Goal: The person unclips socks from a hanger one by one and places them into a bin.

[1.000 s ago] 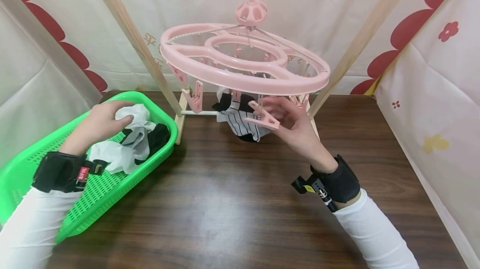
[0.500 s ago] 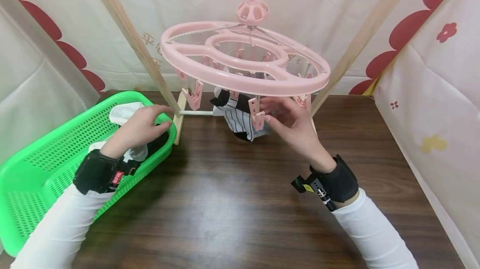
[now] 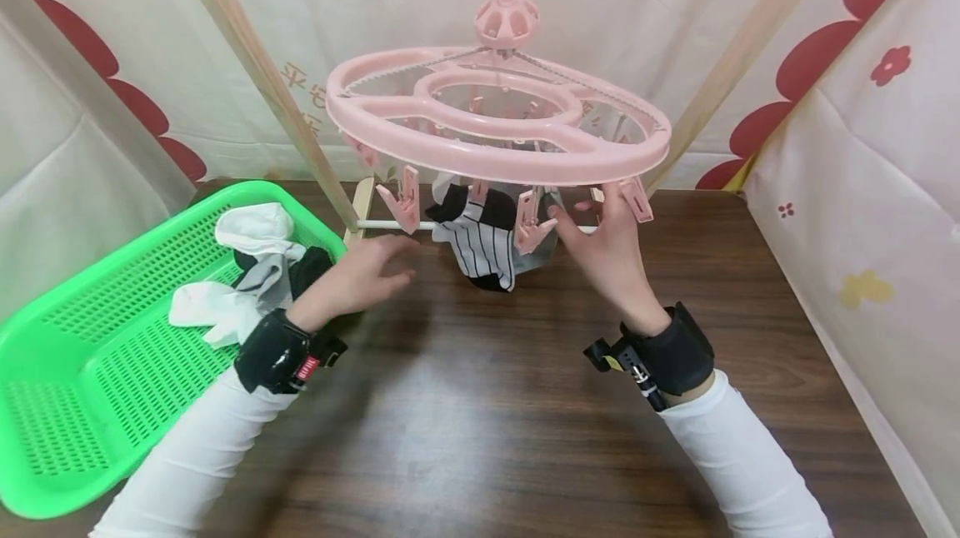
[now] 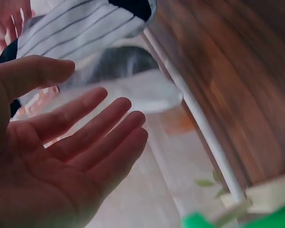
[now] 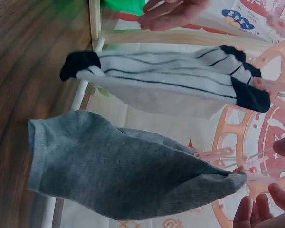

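A round pink clip hanger (image 3: 495,161) hangs in the middle of the head view. Clipped beneath it is a white sock with black stripes (image 3: 480,246), and beside that a grey sock (image 5: 118,166), large in the right wrist view. My left hand (image 3: 354,276) hovers left of the striped sock, fingers extended, holding nothing. My right hand (image 3: 611,259) is under the hanger's right side; its thumb and fingers stand apart around the clip (image 5: 256,176) on the grey sock's toe. An unused pink clip (image 3: 528,226) dangles left of its thumb.
The green basket (image 3: 56,330) on the left holds white socks (image 3: 255,230), a grey sock (image 3: 266,280) and black cloth (image 3: 311,267). Wooden stand legs (image 3: 255,63) rise on both sides, joined low by a white rod (image 3: 393,225). Another clip (image 3: 403,203) hangs at front left.
My left hand has moved right, from over the basket to near the striped sock. My right hand has shifted slightly right, away from the front clip, which now hangs upright. The hanger has swayed slightly right.
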